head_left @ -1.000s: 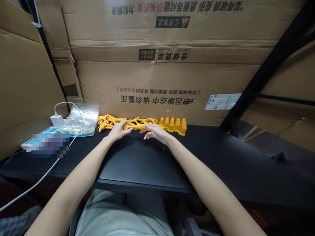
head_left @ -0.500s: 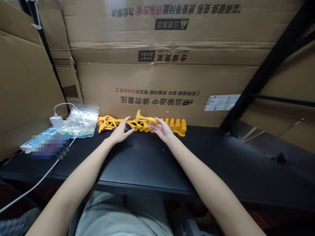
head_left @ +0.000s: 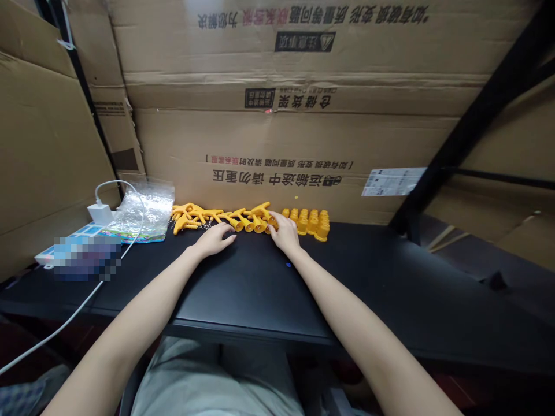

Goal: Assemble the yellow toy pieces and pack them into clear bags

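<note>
A row of orange plastic parts [head_left: 225,216] lies along the back of the black table [head_left: 260,277], against the cardboard. To its right stands a cluster of small orange cone-shaped caps [head_left: 310,222]. My left hand [head_left: 214,240] rests flat on the table just in front of the row, fingers spread and holding nothing. My right hand [head_left: 286,231] lies palm down with its fingertips touching the right end of the orange parts, beside the caps.
A crinkled clear plastic bag [head_left: 143,211] lies at the back left. A white charger [head_left: 100,214] with its cable [head_left: 65,323] and a power strip [head_left: 73,245] sit further left. Cardboard boxes [head_left: 277,127] wall the back, and a black metal frame [head_left: 455,138] rises at the right.
My right hand had lifted one orange part above the row; that part is now down among the others. Both hands have lowered onto the table.
</note>
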The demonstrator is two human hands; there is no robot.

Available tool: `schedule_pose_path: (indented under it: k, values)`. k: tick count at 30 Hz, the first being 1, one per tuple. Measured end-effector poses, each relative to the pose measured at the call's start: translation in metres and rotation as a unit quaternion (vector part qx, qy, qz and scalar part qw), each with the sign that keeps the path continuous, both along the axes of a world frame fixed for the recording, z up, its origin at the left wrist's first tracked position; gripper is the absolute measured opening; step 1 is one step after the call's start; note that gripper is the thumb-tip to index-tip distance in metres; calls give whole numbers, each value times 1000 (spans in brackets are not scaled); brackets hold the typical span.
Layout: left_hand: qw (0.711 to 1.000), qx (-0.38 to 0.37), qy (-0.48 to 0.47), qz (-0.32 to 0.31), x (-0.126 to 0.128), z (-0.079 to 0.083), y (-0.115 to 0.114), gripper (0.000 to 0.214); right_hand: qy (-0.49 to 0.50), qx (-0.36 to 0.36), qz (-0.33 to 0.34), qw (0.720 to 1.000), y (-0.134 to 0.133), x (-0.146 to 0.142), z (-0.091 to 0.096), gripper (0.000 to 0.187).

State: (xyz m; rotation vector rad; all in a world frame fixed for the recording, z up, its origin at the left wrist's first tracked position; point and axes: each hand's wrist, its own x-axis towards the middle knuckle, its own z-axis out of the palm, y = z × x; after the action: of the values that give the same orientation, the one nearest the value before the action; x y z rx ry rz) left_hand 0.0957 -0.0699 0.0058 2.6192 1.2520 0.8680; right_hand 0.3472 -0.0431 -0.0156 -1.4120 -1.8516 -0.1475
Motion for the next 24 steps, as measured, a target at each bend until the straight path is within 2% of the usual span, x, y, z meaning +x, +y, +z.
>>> schedule_pose_path:
  k: [4,8,11,15,20,24]
  values:
    - [1000,-7,6,-5,0,-1,0,24,-75,-60,-49,994,-1,-2,-2,52]
    - [1000,-11,15,-7,0,-1,0,24,-125,-52,-81,987,-4,1,5,55]
    - [1000,-17,18,-6,0,0,0,24,-104,-33,-109,988,-6,7,15,52]
    - [999,-25,22,-8,1,1,-1,25,-69,-36,-182,980,-9,23,26,52]
    - [999,-28,23,-11,1,2,-2,24,-78,-81,-274,955,-12,48,31,57]
    - [999,-29,24,-11,2,3,-3,24,-62,-105,-342,932,-14,64,37,47]
